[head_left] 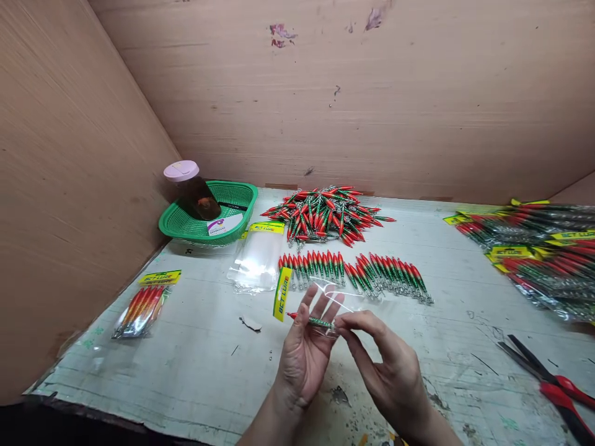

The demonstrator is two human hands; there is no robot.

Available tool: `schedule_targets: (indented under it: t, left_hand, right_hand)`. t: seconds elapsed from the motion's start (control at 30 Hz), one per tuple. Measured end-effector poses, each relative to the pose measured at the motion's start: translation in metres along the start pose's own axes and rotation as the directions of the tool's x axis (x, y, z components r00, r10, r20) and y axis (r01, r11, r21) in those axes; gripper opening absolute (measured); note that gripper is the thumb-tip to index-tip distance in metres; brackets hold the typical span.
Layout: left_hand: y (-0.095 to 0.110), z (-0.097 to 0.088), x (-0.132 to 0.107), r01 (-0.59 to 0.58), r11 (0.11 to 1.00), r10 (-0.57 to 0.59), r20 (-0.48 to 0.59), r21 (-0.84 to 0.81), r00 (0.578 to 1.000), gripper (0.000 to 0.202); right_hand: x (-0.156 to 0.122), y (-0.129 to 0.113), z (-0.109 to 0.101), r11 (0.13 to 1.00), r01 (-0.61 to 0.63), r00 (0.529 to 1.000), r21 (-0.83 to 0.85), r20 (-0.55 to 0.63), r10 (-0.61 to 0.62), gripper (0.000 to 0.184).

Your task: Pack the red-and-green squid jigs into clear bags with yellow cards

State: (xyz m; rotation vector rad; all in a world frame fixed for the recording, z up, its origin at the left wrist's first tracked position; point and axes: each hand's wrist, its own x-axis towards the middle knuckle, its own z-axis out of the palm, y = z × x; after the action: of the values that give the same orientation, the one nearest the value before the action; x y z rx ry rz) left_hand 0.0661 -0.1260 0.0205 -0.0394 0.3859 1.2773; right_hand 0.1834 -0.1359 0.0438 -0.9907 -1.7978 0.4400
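My left hand (pixel 304 350) is palm up with its fingers spread, holding a clear plastic bag (pixel 341 297) with a yellow header card (pixel 281 295). A red and green fishing lure (pixel 310 320) lies across its fingers. My right hand (pixel 385 365) pinches the lure's end at the bag's edge. Just beyond my hands, a row of red and green lures (pixel 356 270) lies on the table. A heap of the same lures (pixel 325 214) sits further back.
A green basket (pixel 242 201) at the back left holds a jar with a pink lid (pixel 182 171). Empty clear bags (pixel 255 260) lie beside it. One packed bag (pixel 144 306) lies at left, several packed bags (pixel 539 254) at right. Red-handled scissors (pixel 553 384) lie near right. Wooden walls enclose the table.
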Motion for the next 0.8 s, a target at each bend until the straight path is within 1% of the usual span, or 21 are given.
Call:
schedule_targets:
  t: [0.07, 0.13, 0.2, 0.23, 0.27, 0.3, 0.33, 0.37, 0.4, 0.47, 0.53, 0.6, 0.7, 0.8]
  left_hand:
    - [0.001, 0.000, 0.002, -0.017, 1.000, 0.017, -0.043, 0.000, 0.999, 0.024]
    - [0.002, 0.001, 0.004, -0.009, 1.000, 0.009, -0.098, -0.001, 0.995, 0.029]
    - [0.006, 0.003, 0.004, -0.015, 1.000, 0.016, -0.156, 0.006, 0.988, 0.034]
    - [0.009, 0.004, 0.004, -0.022, 1.000, 0.025, -0.183, 0.019, 0.983, 0.036]
    - [0.012, 0.004, 0.004, -0.030, 0.999, 0.037, -0.205, 0.038, 0.978, 0.036]
    - [0.015, 0.004, 0.003, -0.037, 0.997, 0.050, -0.225, 0.063, 0.973, 0.036]
    - [0.018, 0.004, 0.003, -0.043, 0.995, 0.065, -0.242, 0.093, 0.968, 0.036]
    - [0.020, 0.004, 0.003, -0.049, 0.991, 0.081, -0.263, 0.126, 0.961, 0.034]
    - [0.022, 0.004, 0.003, -0.052, 0.985, 0.098, -0.287, 0.163, 0.953, 0.033]
    - [0.022, 0.006, 0.004, -0.048, 0.971, 0.128, -0.345, 0.232, 0.930, 0.029]
    - [0.019, 0.010, 0.005, -0.032, 0.959, 0.145, -0.392, 0.281, 0.909, 0.026]
    - [0.017, 0.015, 0.007, -0.013, 0.951, 0.145, -0.410, 0.308, 0.900, 0.025]
    - [0.014, 0.018, 0.009, 0.024, 0.942, 0.119, -0.403, 0.333, 0.907, 0.024]
    - [0.012, 0.017, 0.009, 0.051, 0.939, 0.088, -0.383, 0.339, 0.920, 0.024]
  right_hand:
    - [0.001, -0.004, 0.000, 1.000, 0.025, 1.000, -0.013, 0.007, -0.025, 0.030]
    - [-0.001, -0.003, -0.005, 0.996, 0.083, 0.997, -0.046, 0.010, -0.082, 0.036]
    - [-0.004, 0.012, -0.020, 0.985, 0.117, 0.992, -0.130, -0.038, -0.122, 0.039]
    - [-0.006, 0.025, -0.032, 0.974, 0.080, 0.991, -0.211, -0.086, -0.100, 0.035]
    - [-0.009, 0.043, -0.047, 0.957, 0.017, 0.987, -0.289, -0.148, -0.062, 0.029]
    - [-0.012, 0.062, -0.064, 0.915, -0.106, 0.975, -0.388, -0.222, 0.018, 0.019]
    - [-0.015, 0.083, -0.082, 0.845, -0.233, 0.964, -0.482, -0.230, 0.135, 0.011]
    - [-0.018, 0.104, -0.098, 0.813, -0.281, 0.958, -0.511, -0.202, 0.204, 0.010]
    - [-0.022, 0.122, -0.112, 0.801, -0.293, 0.956, -0.522, -0.162, 0.244, 0.011]
    - [-0.027, 0.150, -0.131, 0.795, -0.296, 0.951, -0.530, -0.081, 0.300, 0.013]
    - [-0.032, 0.165, -0.137, 0.798, -0.289, 0.946, -0.528, -0.033, 0.321, 0.016]
    - [-0.035, 0.171, -0.136, 0.798, -0.292, 0.943, -0.527, -0.021, 0.331, 0.017]
    - [-0.039, 0.171, -0.134, 0.800, -0.301, 0.940, -0.519, -0.023, 0.339, 0.016]
    - [-0.040, 0.169, -0.137, 0.805, -0.310, 0.940, -0.506, -0.037, 0.338, 0.015]
